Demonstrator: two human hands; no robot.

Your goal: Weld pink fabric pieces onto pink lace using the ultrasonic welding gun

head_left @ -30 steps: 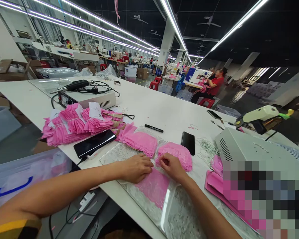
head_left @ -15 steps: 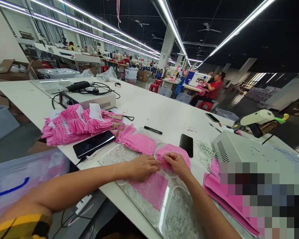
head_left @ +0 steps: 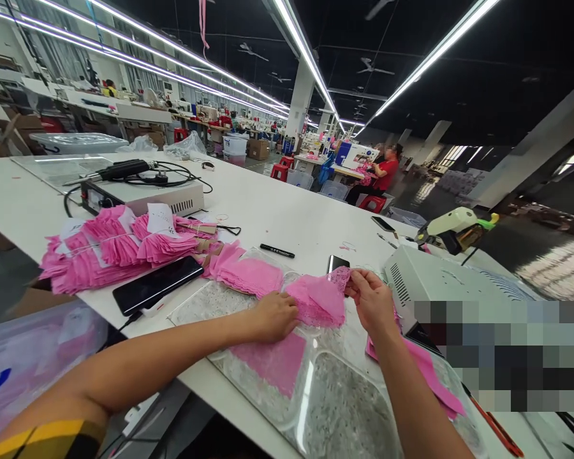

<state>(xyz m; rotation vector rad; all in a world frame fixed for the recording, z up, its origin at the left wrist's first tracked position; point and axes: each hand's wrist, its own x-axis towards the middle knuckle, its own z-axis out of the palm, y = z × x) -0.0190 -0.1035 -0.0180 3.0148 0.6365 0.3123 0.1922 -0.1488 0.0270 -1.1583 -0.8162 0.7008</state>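
My right hand [head_left: 370, 296] pinches one corner of a thin pink lace fabric piece [head_left: 332, 290]. That corner is raised above the pink pieces under it. My left hand [head_left: 275, 315] lies at the left edge of these pieces with its fingers curled. Its fingertips are hidden, so what they grip cannot be made out. A flat pink cloth [head_left: 275, 363] rests below my left hand on a clear template sheet [head_left: 349, 389]. Just beyond that hand sits a stack of pink pieces [head_left: 251, 274].
Bundled pink pieces [head_left: 119, 245] and a phone [head_left: 157, 285] lie at left, before a box with a corded tool [head_left: 157, 197]. A black marker [head_left: 277, 250] lies behind the stack. A grey machine box [head_left: 440, 280] stands at right. A person in red [head_left: 385, 175] sits farther back.
My right hand has moved right and up, lifting the lace corner off the pile. My left hand's fingers, flatter before, are now curled. The camera view has turned to the right.
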